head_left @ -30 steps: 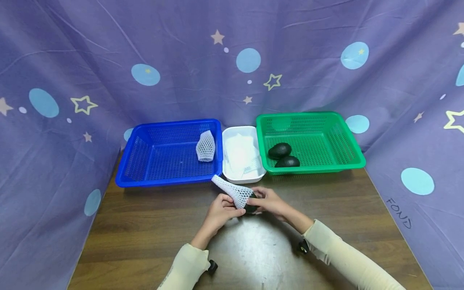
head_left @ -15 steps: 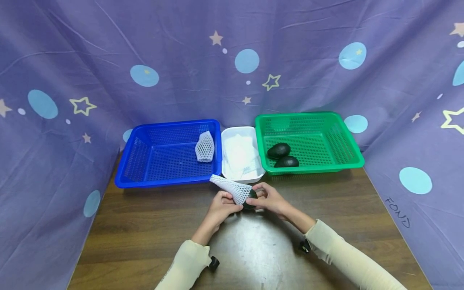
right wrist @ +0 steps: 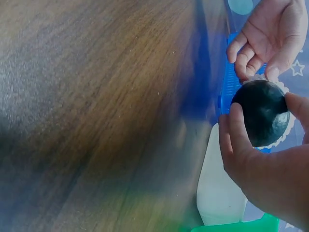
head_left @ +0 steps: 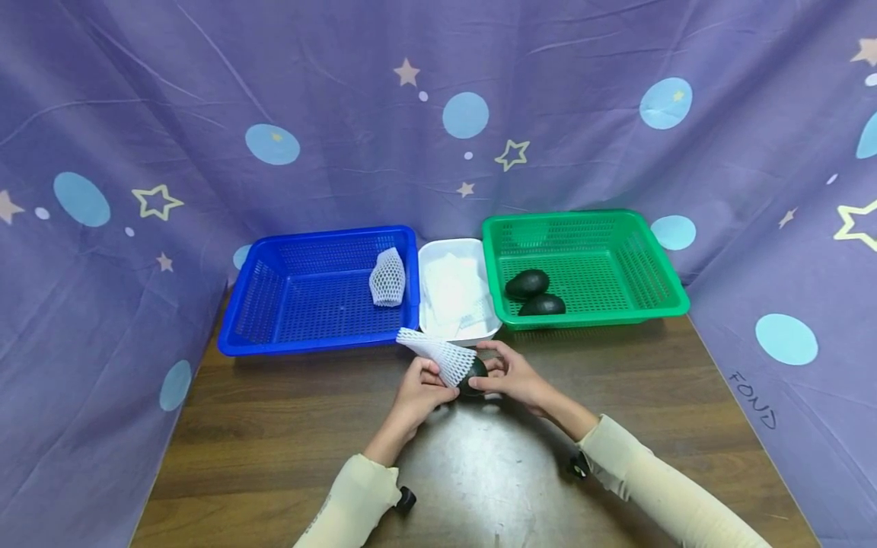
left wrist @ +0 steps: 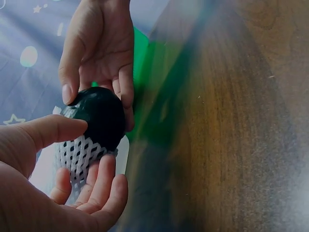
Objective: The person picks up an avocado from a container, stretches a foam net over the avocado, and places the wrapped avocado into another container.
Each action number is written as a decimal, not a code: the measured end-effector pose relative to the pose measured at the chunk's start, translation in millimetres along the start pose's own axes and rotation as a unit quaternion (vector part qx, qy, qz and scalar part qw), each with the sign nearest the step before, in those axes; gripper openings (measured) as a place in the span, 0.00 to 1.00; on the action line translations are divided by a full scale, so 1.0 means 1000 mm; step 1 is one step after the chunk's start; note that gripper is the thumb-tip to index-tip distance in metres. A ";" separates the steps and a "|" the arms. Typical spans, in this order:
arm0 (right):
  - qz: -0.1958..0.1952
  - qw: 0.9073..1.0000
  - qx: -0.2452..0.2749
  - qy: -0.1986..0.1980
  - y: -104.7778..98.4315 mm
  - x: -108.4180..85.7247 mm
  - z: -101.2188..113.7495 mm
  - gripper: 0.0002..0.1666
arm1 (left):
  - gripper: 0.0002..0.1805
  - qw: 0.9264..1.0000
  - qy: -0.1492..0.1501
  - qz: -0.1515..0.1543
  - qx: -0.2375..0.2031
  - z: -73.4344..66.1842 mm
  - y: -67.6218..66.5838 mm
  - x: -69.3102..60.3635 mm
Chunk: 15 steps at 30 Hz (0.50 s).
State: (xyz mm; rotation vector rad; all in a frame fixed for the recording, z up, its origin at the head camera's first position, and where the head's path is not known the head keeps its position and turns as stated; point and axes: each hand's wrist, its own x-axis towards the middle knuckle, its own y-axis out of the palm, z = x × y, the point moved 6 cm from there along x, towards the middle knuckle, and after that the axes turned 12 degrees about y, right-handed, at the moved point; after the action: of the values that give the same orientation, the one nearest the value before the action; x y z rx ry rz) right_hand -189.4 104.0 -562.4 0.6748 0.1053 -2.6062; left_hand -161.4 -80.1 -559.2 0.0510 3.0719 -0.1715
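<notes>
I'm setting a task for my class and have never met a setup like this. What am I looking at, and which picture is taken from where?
There is no machine: a person works bare-handed. The wide picture comes from a camera on the head, looking forward and down; the two closer ones come from a camera on each wrist.

On the wooden table stand a blue basket, a small white tray and a green basket, side by side. The blue one holds a white net bundle; the green one, two dark fruits that look like avocados. The tray's white contents are too bright to make out clearly.

In front of the tray, the right grip holds a similar fruit, and the left grip holds the white net covering part of it.
</notes>
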 end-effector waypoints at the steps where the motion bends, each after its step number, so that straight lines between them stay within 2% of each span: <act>1: 0.007 1.000 -0.004 -0.004 0.001 0.000 0.000 0.41 | 0.25 1.000 0.001 -0.001 0.005 0.000 0.000 -0.001; 5: 0.018 1.000 -0.019 0.001 0.002 -0.001 0.000 0.38 | 0.23 1.000 -0.005 0.002 0.021 0.000 0.000 -0.005; 11: 0.004 0.999 -0.013 0.042 0.002 0.000 -0.007 0.34 | 0.15 0.999 -0.026 0.027 0.029 0.002 0.001 -0.008; 15: -0.007 0.998 -0.012 0.057 0.003 0.001 -0.011 0.33 | 0.09 0.998 -0.031 0.027 0.038 0.001 0.001 -0.008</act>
State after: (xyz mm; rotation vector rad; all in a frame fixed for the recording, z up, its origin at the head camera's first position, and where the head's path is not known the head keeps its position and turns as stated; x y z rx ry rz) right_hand -184.6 103.0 -572.4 0.8163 0.1755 -2.5745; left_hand -153.6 -79.6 -560.1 0.1290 2.9973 -0.2807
